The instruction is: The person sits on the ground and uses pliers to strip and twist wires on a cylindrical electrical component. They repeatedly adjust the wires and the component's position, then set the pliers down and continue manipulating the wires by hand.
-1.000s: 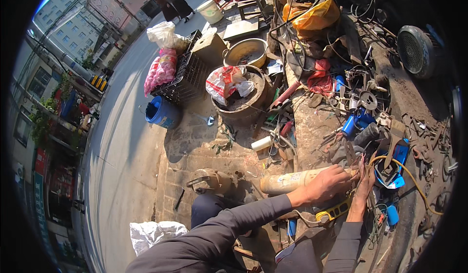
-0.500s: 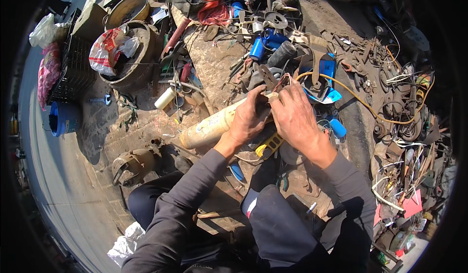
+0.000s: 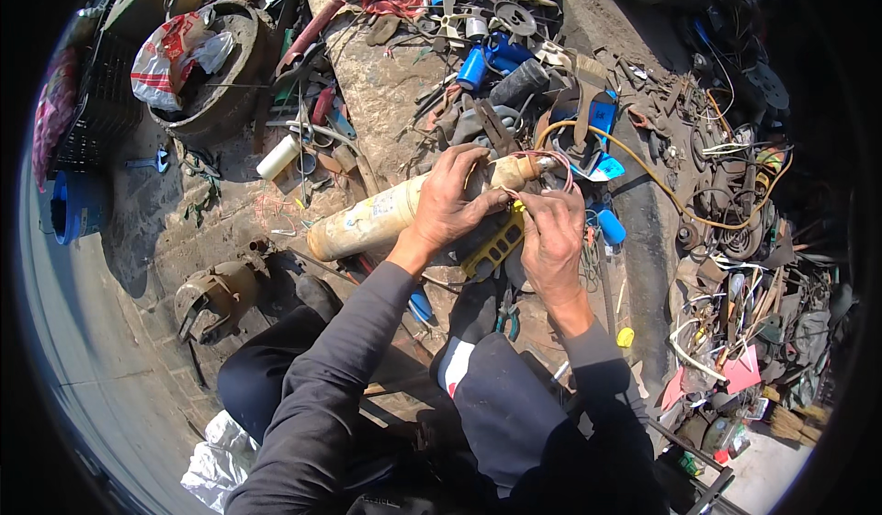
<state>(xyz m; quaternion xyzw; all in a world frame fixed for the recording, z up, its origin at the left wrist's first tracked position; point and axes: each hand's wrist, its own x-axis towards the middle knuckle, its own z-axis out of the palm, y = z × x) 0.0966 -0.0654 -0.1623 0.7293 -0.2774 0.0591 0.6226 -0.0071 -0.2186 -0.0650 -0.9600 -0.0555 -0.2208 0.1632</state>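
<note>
Though under L grip [image 3: 455, 201], cyl. [image 3: 366, 223] nr R grip [image 3: 554, 239]

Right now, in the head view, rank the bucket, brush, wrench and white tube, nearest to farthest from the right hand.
From the right hand:
1. Brush: above it, slightly right.
2. White tube: left, a bit higher.
3. Wrench: farther left.
4. Bucket: far left.

Blue printed marks stand on the side of the pale cylinder [image 3: 354, 227] (too small to be read here). Red printing covers parts of the crumpled white plastic bag [image 3: 168, 67], its characters broken by folds. Faint lettering on the dark garment [image 3: 378, 500] is likewise illegible.
</note>
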